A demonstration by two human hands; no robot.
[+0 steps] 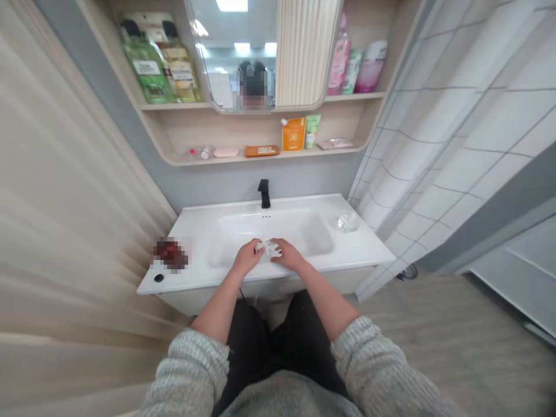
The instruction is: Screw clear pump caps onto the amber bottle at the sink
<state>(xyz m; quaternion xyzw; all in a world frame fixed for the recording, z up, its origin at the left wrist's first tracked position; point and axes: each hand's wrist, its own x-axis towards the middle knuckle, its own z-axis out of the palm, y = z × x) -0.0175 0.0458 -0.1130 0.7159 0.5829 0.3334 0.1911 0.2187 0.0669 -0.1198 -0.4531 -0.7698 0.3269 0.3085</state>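
Over the front part of the white sink basin point(310, 234), my left hand point(247, 256) and my right hand point(287, 255) are close together. Between them is a small crumpled white piece point(270, 248), thin like tissue or film; its exact kind is too small to tell. Fingers of both hands are closed on its two sides, left and right. A black faucet point(264, 194) stands behind the basin, beyond my hands.
On the counter's right lies a clear crumpled plastic item point(346, 223). At the left are a blurred dark red object point(171, 253) and a round black piece point(158, 278). Above, a shelf point(174, 127) holds bottles, an orange pouch point(293, 134) and tubes around a mirror point(234, 52). Curtains hang on both sides.
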